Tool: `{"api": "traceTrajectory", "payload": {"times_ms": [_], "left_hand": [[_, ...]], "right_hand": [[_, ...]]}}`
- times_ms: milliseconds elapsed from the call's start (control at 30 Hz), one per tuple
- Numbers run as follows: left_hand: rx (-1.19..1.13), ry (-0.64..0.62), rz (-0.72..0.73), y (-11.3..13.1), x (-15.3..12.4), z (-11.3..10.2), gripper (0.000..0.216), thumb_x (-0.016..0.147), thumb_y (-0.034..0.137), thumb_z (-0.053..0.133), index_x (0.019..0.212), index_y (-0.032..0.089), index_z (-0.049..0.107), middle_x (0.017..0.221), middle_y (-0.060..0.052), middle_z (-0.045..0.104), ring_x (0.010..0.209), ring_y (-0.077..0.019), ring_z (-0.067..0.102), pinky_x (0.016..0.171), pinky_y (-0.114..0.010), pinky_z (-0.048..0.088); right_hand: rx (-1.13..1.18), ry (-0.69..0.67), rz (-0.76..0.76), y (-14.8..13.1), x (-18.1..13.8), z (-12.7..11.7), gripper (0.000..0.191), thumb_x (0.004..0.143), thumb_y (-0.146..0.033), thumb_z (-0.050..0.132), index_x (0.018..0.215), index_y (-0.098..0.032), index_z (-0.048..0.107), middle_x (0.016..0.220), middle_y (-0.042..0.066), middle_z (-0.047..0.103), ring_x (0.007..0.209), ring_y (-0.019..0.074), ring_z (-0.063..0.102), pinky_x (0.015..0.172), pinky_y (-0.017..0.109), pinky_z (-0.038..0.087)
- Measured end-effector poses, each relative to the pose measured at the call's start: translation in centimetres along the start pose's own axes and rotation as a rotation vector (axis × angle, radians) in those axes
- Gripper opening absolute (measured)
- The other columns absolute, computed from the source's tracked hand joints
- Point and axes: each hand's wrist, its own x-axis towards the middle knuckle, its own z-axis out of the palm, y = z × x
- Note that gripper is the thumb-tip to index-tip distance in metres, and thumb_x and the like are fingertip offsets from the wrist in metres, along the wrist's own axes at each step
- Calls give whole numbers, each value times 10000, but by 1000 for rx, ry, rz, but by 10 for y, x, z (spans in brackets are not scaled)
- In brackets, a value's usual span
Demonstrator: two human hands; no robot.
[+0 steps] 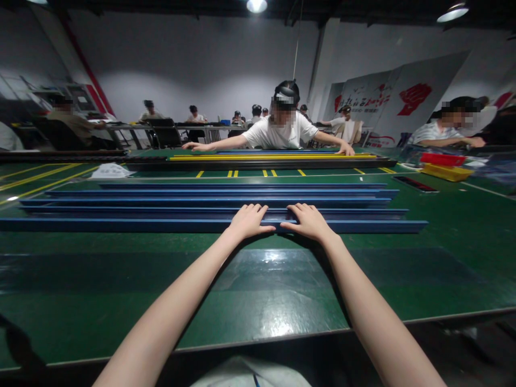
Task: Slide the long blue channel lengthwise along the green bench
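Several long blue channel strips [374, 228] lie side by side across the green table in front of me. My left hand [250, 219] rests over the nearest strips, fingers spread forward and thumb pointing right along the front one. Beside it, my right hand [309, 220] lies on the same strips, its fingers apart and its thumb pointing left. A short gap separates the two thumbs. Both palms cover part of the front strip. Behind these, more blue strips [161, 201] run parallel, their ends uneven.
Across the green table [455, 258], a co-worker [282, 126] in a white shirt reaches over yellow and black strips [262, 158]. A phone [415, 184] and red and yellow trays [445, 171] are at right. A white crumpled item [112, 171] lies left. Transparent film [100, 269] lies nearer me.
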Motion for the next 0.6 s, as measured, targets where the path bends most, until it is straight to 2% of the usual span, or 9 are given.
{"api": "traceTrajectory", "payload": {"times_ms": [600], "left_hand": [[58, 72, 18, 0, 1, 4, 723, 775, 660, 380, 1254, 122, 432, 1160, -138, 556, 1018, -276, 520, 855, -363, 376]], "right_hand": [[-13, -1, 4, 0, 1, 1, 657, 775, -643, 382, 1192, -150, 508, 1133, 122, 572, 1032, 255, 503, 855, 359, 339]]}}
